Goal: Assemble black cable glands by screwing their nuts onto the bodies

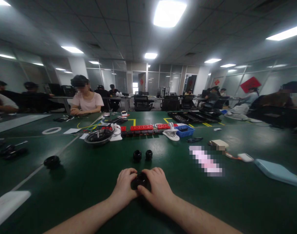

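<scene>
Close in front of me, a glossy black round part with a hole in its top (142, 178) sits between my two hands. My left hand (124, 182) curls round its left side, thumb and fingers against it. From the other side, my right hand (158, 187) wraps it, with the thumb across its front. The fingers partly cover the part, and its lower end is hidden. Just beyond the hands stand two smaller black round parts, a left one (137, 155) and a right one (148, 154). Another black round part (52, 162) lies farther off to the left.
Across the green table (102, 172) run red socket strips (141, 127), a blue bin (185, 131), a white clip stand (171, 132) and a bowl of black cable (98, 136). A light-blue case (277, 171) lies right. A person (87, 97) sits opposite.
</scene>
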### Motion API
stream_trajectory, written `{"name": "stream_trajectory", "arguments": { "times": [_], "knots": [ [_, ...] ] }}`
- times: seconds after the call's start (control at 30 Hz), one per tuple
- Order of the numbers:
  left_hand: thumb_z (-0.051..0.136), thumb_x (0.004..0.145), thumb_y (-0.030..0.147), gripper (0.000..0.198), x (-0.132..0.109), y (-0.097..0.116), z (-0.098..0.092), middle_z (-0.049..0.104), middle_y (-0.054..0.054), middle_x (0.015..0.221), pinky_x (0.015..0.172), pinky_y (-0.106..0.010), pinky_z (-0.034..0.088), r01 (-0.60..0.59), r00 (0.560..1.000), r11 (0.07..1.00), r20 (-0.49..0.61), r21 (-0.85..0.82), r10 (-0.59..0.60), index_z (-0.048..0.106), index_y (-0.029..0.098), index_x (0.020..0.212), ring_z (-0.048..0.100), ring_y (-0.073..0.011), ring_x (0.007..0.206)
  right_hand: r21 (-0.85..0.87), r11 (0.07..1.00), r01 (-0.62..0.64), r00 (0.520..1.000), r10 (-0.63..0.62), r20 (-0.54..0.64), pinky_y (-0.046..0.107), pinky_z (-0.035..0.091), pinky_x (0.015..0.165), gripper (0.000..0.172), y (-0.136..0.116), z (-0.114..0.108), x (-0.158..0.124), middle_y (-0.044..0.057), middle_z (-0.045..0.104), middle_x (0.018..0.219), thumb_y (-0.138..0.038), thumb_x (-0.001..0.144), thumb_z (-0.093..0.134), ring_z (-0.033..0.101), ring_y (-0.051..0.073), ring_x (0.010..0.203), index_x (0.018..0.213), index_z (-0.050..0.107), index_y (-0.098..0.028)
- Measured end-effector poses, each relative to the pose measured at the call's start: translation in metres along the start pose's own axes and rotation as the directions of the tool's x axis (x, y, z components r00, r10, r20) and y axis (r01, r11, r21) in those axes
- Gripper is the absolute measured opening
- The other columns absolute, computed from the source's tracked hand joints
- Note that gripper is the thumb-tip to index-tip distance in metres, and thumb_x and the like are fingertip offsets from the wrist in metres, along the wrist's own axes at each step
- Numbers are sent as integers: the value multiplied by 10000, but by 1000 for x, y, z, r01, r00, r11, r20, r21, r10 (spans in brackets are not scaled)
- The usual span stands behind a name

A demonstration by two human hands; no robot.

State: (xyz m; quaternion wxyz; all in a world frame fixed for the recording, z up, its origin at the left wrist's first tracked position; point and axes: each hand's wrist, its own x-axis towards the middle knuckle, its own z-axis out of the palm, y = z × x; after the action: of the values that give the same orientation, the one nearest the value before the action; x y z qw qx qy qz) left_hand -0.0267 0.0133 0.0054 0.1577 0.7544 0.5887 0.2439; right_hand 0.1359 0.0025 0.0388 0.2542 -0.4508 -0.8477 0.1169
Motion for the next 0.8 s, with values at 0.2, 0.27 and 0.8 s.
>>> {"name": "stream_trajectory", "arguments": {
  "times": [0.2, 0.27, 0.8],
  "knots": [
    [636, 557, 273, 298, -1, -3, 3, 529, -47, 1023, 941, -439, 270, -13, 1000, 1000, -11, 6, 13, 639, 223, 851, 434, -263, 1015, 2, 1000, -18, 1000, 18, -1, 335, 286, 819, 311, 2, 2, 1, 21, 557, 912, -326, 718, 586, 440, 191, 864, 993, 501, -209],
    [634, 554, 264, 297, -1, -1, 3, 531, -47, 1023, 950, -446, 256, -13, 1000, 1000, -10, 5, 13, 638, 225, 849, 436, -264, 1015, 6, 1000, -24, 1000, 24, 0, 332, 290, 811, 307, 2, 3, 1, 20, 556, 914, -317, 719, 585, 441, 191, 866, 993, 498, -211],
    [608, 574, 256, 299, -1, 7, -4, 527, -45, 1026, 922, -416, 304, 17, 999, 1000, 37, -15, -16, 629, 223, 871, 432, -251, 1011, 4, 999, -40, 999, 40, 18, 331, 306, 795, 272, -1, 1, 2, 23, 554, 901, -297, 723, 571, 451, 191, 860, 967, 495, -204]
  ]
}}
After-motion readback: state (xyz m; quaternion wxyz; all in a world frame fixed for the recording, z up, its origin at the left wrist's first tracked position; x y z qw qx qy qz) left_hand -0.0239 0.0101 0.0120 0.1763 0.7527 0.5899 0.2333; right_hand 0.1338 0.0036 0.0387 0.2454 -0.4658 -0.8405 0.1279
